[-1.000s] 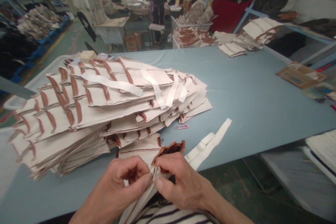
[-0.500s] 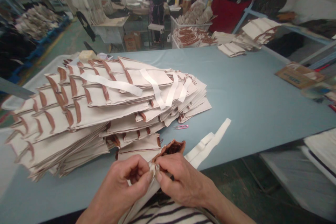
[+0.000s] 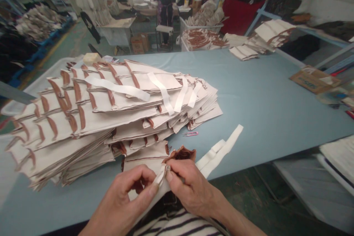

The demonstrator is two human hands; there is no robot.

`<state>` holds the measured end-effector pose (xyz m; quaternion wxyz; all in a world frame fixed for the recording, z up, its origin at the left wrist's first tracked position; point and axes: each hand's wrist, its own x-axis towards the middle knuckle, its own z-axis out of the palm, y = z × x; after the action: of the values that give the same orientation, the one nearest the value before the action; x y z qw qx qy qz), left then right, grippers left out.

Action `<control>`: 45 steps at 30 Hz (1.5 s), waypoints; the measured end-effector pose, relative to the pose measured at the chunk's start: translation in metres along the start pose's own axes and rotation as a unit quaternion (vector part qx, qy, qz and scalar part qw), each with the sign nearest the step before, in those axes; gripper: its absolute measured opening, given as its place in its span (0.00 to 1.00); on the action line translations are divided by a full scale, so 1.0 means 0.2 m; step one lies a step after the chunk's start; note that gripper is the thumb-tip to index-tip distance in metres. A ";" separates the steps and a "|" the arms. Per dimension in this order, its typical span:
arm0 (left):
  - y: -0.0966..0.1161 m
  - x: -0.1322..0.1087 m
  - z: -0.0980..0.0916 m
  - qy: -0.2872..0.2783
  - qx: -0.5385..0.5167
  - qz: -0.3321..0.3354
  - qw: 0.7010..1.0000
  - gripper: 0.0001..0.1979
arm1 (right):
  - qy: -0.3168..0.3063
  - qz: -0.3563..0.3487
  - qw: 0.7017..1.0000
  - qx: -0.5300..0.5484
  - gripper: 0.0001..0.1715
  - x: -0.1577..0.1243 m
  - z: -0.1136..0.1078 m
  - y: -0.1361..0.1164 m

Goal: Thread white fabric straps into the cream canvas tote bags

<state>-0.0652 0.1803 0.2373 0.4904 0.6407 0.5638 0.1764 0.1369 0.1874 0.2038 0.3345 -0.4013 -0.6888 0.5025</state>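
Note:
At the table's near edge, my left hand (image 3: pixel 129 195) and my right hand (image 3: pixel 190 188) both pinch the edge of a cream fabric piece (image 3: pixel 162 175) with brown trim. My fingertips are close together on its seam, and part of the piece is hidden under my hands. Its brown gathered end (image 3: pixel 184 153) opens just beyond my right knuckles. White strips (image 3: pixel 218 153) lie to the right of that hand. Past my hands is a pair of pink thread snips (image 3: pixel 190 134). A large layered pile of cream pieces with brown edges (image 3: pixel 121 118) spreads to the left.
Several white strips (image 3: pixel 117 88) rest on the pile. The blue-grey table (image 3: pixel 265 107) carries folded fabric (image 3: pixel 245 52) at its far end and a cardboard box (image 3: pixel 315 79) at right. Beyond are crates of fabric (image 3: pixel 203 37) and a standing person (image 3: pixel 164 0).
My left fingertips have slid slightly down and left along the seam, away from my right fingertips. More of the fabric edge shows between them. My right hand has shifted slightly right.

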 end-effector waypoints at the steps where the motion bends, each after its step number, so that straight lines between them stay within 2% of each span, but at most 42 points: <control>1: -0.01 -0.01 -0.01 -0.007 0.003 0.000 1.000 0.14 | 0.004 0.004 1.000 0.019 0.16 0.00 0.00 0.00; 6: -0.05 -0.01 -0.01 -0.056 -0.037 -0.020 0.998 0.15 | 0.012 0.019 0.996 0.084 0.18 0.00 0.01 -0.02; 12: -0.01 0.00 0.02 -0.024 -0.063 -0.052 0.996 0.17 | 0.050 0.062 0.994 0.070 0.13 0.00 0.02 -0.04; 14: 0.00 0.01 0.01 -0.064 -0.125 -0.058 0.988 0.21 | 0.032 0.087 0.992 0.089 0.13 0.01 0.00 -0.05; 18: -0.02 0.03 -0.05 -0.169 -0.247 -0.052 0.953 0.23 | -0.002 0.113 0.982 0.154 0.15 0.03 -0.05 -0.06; 22: -0.05 0.03 -0.09 -0.184 -0.288 -0.061 0.938 0.20 | 0.020 0.100 0.980 0.169 0.15 0.04 -0.08 -0.05; 28: -0.06 0.02 -0.09 -0.206 -0.297 -0.069 0.930 0.17 | 0.034 0.075 0.983 0.164 0.15 0.03 -0.08 -0.02; 32: -0.03 0.02 -0.08 -0.185 -0.241 -0.063 0.950 0.19 | 0.026 0.077 0.983 0.167 0.13 0.03 -0.07 -0.01; 35: 0.00 0.04 -0.06 -0.143 -0.177 -0.055 0.972 0.21 | 0.010 0.068 0.983 0.167 0.11 0.04 -0.07 -0.01; 40: 0.03 0.06 -0.04 -0.110 -0.111 -0.046 0.987 0.21 | 0.012 0.065 0.986 0.155 0.09 0.04 -0.07 -0.01; 45: 0.06 0.03 -0.01 -0.014 -0.011 -0.003 1.000 0.19 | 0.017 0.046 0.990 0.135 0.11 0.05 -0.07 -0.03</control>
<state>-0.0586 0.1874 0.2473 0.5059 0.6361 0.5565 0.1725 0.1435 0.2010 0.2129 0.3741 -0.3918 -0.5897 0.5990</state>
